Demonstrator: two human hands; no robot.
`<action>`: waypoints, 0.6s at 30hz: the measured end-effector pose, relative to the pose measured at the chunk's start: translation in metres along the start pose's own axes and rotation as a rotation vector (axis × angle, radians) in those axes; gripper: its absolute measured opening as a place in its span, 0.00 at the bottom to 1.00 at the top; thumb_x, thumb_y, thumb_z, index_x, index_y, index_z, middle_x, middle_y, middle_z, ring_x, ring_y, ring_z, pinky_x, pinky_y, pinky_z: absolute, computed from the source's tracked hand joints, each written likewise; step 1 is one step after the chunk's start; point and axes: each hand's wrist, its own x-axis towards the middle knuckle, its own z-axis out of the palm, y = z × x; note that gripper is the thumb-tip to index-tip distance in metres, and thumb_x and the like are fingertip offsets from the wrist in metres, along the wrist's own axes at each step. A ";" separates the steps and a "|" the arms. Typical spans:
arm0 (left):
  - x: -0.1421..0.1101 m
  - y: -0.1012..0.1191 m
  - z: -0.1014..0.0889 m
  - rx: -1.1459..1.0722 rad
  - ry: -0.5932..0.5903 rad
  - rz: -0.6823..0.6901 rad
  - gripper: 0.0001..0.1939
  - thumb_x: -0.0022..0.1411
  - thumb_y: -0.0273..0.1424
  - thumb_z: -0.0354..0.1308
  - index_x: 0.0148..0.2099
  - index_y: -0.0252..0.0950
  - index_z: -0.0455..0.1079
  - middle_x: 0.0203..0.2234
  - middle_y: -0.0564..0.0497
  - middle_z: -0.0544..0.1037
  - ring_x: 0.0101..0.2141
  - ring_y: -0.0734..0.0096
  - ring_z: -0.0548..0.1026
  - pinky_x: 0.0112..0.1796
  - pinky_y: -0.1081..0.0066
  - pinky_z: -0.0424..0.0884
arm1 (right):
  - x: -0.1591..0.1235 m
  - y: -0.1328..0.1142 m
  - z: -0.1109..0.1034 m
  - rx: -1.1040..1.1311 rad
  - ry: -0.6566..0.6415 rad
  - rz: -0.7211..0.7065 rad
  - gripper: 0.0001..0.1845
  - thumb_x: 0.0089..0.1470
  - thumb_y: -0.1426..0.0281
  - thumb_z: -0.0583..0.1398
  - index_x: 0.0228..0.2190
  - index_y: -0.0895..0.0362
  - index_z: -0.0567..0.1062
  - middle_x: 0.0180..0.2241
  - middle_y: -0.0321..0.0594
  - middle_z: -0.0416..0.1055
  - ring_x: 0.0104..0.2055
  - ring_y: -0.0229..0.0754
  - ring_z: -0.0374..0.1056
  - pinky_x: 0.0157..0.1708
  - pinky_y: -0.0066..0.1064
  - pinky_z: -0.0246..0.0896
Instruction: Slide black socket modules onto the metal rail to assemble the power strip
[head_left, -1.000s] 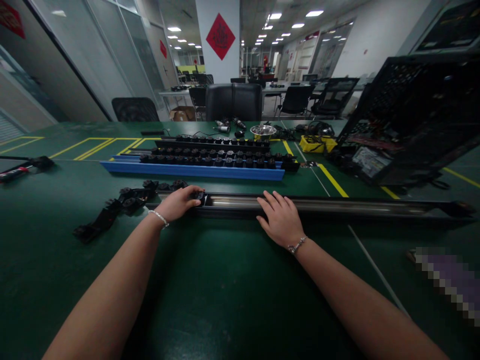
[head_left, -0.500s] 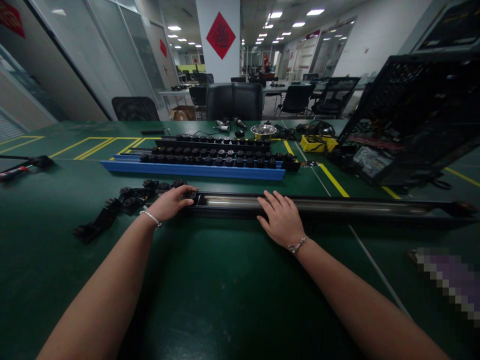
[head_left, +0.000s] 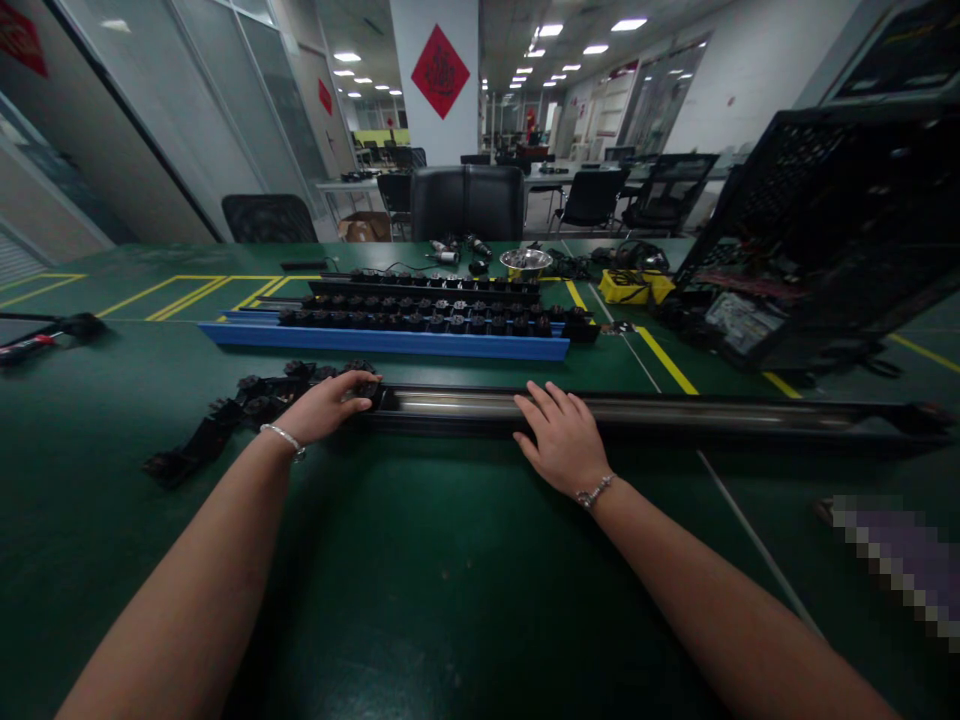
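Note:
A long black metal channel [head_left: 697, 411] with a shiny inside lies crosswise on the green table. My left hand [head_left: 328, 404] is at its left end, with thumb and fingers closed around a black socket module [head_left: 367, 388]. A string of linked black socket modules [head_left: 259, 405] trails off to the left behind that hand and bends toward me. My right hand [head_left: 564, 440] lies on the channel near its middle, fingers stretched and apart over the front edge. The underside of the left grip is hidden.
Beyond the channel lie a blue channel [head_left: 390, 340] and several rows of black sockets [head_left: 420, 322]. Farther back are a metal bowl [head_left: 526, 262] and a yellow box [head_left: 636, 287]. An open computer case [head_left: 817, 240] stands at right; a blurred purple object [head_left: 907, 560] lies nearer.
My left hand has shifted slightly left with the socket module, away from the right hand. My right hand and the channel look unmoved.

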 end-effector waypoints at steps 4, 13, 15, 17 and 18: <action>0.000 -0.007 -0.002 -0.002 0.000 0.012 0.28 0.52 0.46 0.52 0.54 0.41 0.66 0.52 0.49 0.72 0.51 0.59 0.69 0.53 0.62 0.62 | 0.000 0.000 0.000 -0.004 0.009 -0.005 0.26 0.57 0.61 0.51 0.55 0.55 0.65 0.60 0.44 0.57 0.61 0.52 0.51 0.56 0.45 0.45; 0.001 -0.023 -0.007 0.017 0.007 -0.021 0.30 0.52 0.49 0.51 0.55 0.42 0.65 0.52 0.50 0.71 0.50 0.59 0.69 0.52 0.62 0.62 | 0.000 0.001 0.000 0.002 0.015 -0.013 0.26 0.57 0.61 0.51 0.55 0.56 0.66 0.60 0.45 0.58 0.61 0.53 0.51 0.56 0.45 0.46; 0.000 -0.024 -0.008 0.015 0.006 -0.017 0.30 0.52 0.49 0.51 0.55 0.41 0.65 0.53 0.49 0.71 0.50 0.58 0.69 0.53 0.61 0.61 | 0.000 0.001 0.000 0.005 0.014 -0.011 0.26 0.57 0.61 0.51 0.55 0.56 0.66 0.60 0.45 0.58 0.61 0.53 0.51 0.56 0.46 0.46; -0.001 -0.024 -0.010 0.015 0.003 -0.012 0.30 0.52 0.49 0.51 0.54 0.41 0.65 0.54 0.49 0.70 0.51 0.58 0.69 0.55 0.59 0.59 | 0.000 0.001 0.000 0.005 0.012 -0.009 0.26 0.57 0.61 0.51 0.55 0.56 0.66 0.60 0.45 0.58 0.61 0.52 0.51 0.56 0.46 0.46; -0.002 -0.025 -0.010 0.015 0.002 -0.010 0.30 0.52 0.49 0.51 0.54 0.41 0.64 0.54 0.49 0.70 0.51 0.58 0.68 0.55 0.59 0.58 | 0.000 0.001 0.000 0.005 0.010 -0.008 0.26 0.57 0.61 0.51 0.55 0.55 0.66 0.60 0.45 0.58 0.61 0.52 0.51 0.57 0.45 0.46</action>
